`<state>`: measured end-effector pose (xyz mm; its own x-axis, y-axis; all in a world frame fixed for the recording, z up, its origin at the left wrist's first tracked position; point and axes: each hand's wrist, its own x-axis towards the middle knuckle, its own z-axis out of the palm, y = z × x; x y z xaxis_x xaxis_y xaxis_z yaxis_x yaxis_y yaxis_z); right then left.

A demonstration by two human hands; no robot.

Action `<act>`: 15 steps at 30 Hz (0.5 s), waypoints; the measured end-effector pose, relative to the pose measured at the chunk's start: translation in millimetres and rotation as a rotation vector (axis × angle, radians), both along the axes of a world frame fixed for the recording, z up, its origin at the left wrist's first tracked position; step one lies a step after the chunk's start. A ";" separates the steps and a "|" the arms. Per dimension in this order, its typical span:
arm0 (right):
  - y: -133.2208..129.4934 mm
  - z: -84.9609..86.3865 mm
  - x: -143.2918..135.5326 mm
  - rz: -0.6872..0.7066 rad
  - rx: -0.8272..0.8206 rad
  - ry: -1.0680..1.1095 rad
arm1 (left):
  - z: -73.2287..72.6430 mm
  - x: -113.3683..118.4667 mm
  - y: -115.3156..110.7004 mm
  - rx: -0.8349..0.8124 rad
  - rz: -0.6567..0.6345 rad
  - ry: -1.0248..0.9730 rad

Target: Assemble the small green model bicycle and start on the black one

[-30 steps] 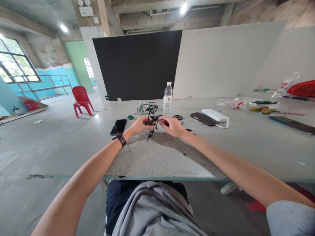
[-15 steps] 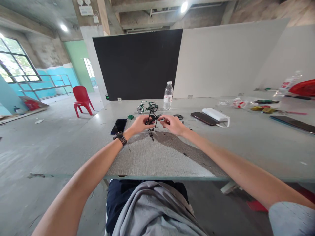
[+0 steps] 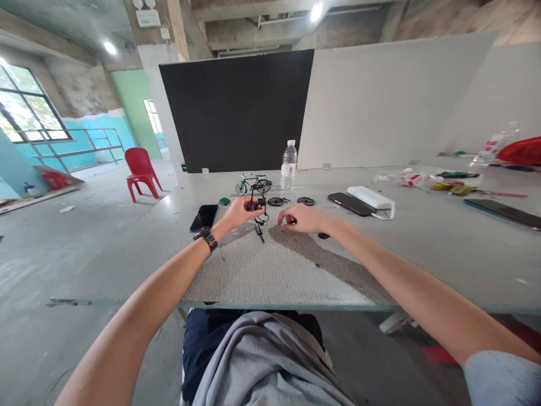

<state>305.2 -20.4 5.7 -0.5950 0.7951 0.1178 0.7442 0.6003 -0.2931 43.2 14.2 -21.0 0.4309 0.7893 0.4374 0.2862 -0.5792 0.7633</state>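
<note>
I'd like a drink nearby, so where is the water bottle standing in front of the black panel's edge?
The bottle stands upright on the table, just right of the green bicycle.

And here's my grey table (image 3: 253,285), textured up front! Over on the left lies a dark phone (image 3: 204,218), then a little green piece (image 3: 224,201); a green model bicycle (image 3: 253,185) stands near the clear bottle (image 3: 288,168), and two small black wheels (image 3: 306,201) lie flat, apart!

On the table (image 3: 270,270), 2 wheels (image 3: 306,201) lie before the bottle (image 3: 288,166), 1 phone (image 3: 203,218) left of them, 1 bicycle (image 3: 253,185) behind.
</note>
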 end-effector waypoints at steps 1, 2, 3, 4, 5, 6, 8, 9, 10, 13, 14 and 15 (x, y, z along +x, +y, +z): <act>-0.9 0.0 -1.4 0.012 0.002 -0.001 | -0.9 -0.1 0.9 0.008 -0.008 -0.005; -1.7 -0.2 -2.8 0.023 0.004 0.001 | -1.8 -0.2 2.0 0.015 -0.016 -0.008; -2.1 -0.6 -4.2 0.034 0.005 0.006 | -2.7 -0.3 3.1 0.022 -0.021 -0.010; -2.1 -1.3 -5.4 0.044 0.004 0.012 | -3.4 -0.4 4.0 0.027 -0.024 -0.010; -1.9 -2.0 -6.3 0.051 0.004 0.021 | -3.9 -0.5 4.8 0.033 -0.024 -0.006; -1.4 -2.9 -7.0 0.060 0.005 0.028 | -4.3 -0.5 5.4 0.038 -0.024 0.000; -0.2 -4.4 -7.5 0.078 0.009 0.031 | -4.3 -0.6 5.8 0.047 -0.024 0.012; 0.3 -5.0 -7.6 0.088 0.010 0.027 | -4.2 -0.6 5.8 0.049 -0.021 0.017; 0.6 -5.3 -7.6 0.097 0.009 0.024 | -4.0 -0.5 5.7 0.051 -0.016 0.022; 0.1 -4.9 -7.9 0.119 -0.012 0.024 | -3.2 -0.5 4.8 0.053 0.001 0.032; -0.5 -4.4 -8.1 0.123 -0.020 0.023 | -2.9 -0.6 4.4 0.055 0.006 0.035; -1.0 -3.8 -8.3 0.125 -0.028 0.020 | -2.6 -0.6 3.9 0.058 0.007 0.037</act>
